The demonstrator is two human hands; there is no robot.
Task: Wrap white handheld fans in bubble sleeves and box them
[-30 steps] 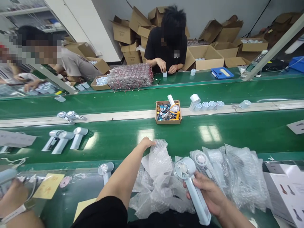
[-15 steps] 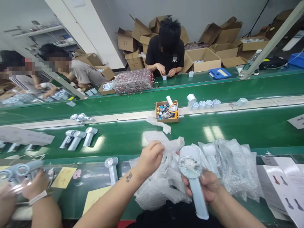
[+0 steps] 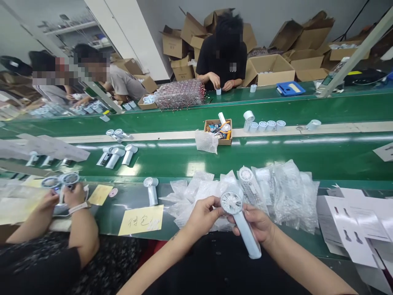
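A light blue handheld fan (image 3: 242, 223) is tilted in front of me, its round head up and its handle toward my body. My right hand (image 3: 256, 223) is wrapped round the handle just below the head. The bent fingers of my left hand (image 3: 207, 213) touch the left edge of the fan head. Behind lie loose bubble wrap bags (image 3: 196, 190) and, farther right, a pile of bubble-wrapped fans (image 3: 290, 196). One wrapped fan (image 3: 250, 180) shows its round grille. Another fan (image 3: 150, 191) lies unwrapped to the left.
A yellow paper (image 3: 141, 220) lies left of my arm. At the left, a co-worker's hands (image 3: 66, 196) hold two fans. Beyond the green belt (image 3: 166, 157) stands a small parts box (image 3: 225, 141). Printed white sheets (image 3: 353, 223) are at the right. Another person (image 3: 224, 53) sits opposite.
My left hand has come down from above the bubble wrap to the fan head. A thin wrap piece now hangs flat by the small box. The camera view has shifted.
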